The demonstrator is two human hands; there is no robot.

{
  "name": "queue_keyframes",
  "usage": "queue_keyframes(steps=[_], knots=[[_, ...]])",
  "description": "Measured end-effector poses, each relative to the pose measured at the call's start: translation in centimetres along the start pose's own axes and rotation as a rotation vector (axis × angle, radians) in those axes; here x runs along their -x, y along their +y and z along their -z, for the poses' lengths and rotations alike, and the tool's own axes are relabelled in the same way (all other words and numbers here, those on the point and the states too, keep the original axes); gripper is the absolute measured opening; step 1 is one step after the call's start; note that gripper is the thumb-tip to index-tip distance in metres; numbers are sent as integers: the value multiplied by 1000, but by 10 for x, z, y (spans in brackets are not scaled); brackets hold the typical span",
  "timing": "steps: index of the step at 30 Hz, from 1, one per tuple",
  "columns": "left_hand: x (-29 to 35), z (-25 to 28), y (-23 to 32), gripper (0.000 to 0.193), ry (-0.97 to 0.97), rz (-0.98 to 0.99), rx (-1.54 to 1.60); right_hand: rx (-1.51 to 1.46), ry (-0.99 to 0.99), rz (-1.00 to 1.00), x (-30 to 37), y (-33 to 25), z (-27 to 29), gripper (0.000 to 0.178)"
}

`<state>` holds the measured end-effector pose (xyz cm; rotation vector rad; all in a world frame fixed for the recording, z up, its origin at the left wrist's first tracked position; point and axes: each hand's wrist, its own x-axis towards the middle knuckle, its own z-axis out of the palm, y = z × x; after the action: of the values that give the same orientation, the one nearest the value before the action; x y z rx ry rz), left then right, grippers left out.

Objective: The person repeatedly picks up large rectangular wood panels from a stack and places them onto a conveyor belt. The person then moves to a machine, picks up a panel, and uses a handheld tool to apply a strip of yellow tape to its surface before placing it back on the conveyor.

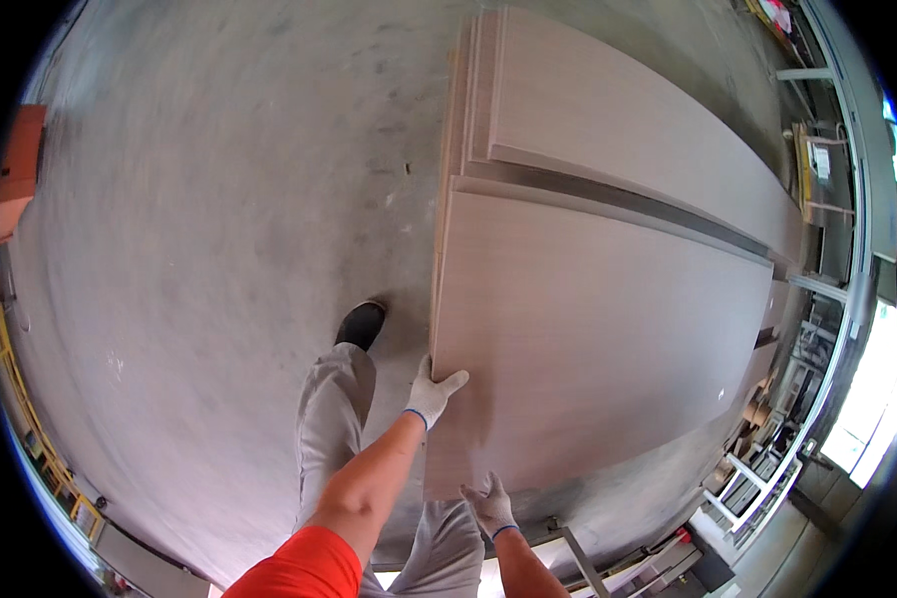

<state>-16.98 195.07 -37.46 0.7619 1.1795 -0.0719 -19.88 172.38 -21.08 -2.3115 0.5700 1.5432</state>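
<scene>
A large flat rectangular board point(598, 329) with a pinkish-beige surface lies on top of a stack in front of me and to the right. My left hand point(432, 395), in a white knit glove with a blue cuff, grips its left edge, the thumb on top and the fingers over the side. At the board's near edge, close to its left corner, is my right hand point(491, 506) in a matching glove. Its fingers close on that edge, partly hidden by the hand itself.
Beyond the board stands another stack of similar boards point(618, 120), split off by a dark gap. My shoe point(362, 325) rests on the grey concrete floor point(219, 199) left of the stack. White metal frames point(743, 493) line the right, an orange box point(15, 169) the far left.
</scene>
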Motion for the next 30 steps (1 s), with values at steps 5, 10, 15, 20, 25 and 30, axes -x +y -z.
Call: queue_keyframes(steps=[5,10,15,20,25,30], knots=[[8,-14,-9,83,15,-72,-74,-182,-29,-20,-10,78,-4,95],[17,-20,-13,66,4,-87,-139,-244,-24,-96,-29,171,-27,93],[43,66,-60,51,-101,-122,-440,-283,-76,-66,39,178,-59,91],[114,109,-79,40,-67,133,-831,-318,-65,8,103,190,-23,92],[210,100,-2,33,-446,515,-196,-342,14,157,128,266,-9,76],[261,-10,75,30,-374,273,-828,-403,364,76,233,266,43,71]])
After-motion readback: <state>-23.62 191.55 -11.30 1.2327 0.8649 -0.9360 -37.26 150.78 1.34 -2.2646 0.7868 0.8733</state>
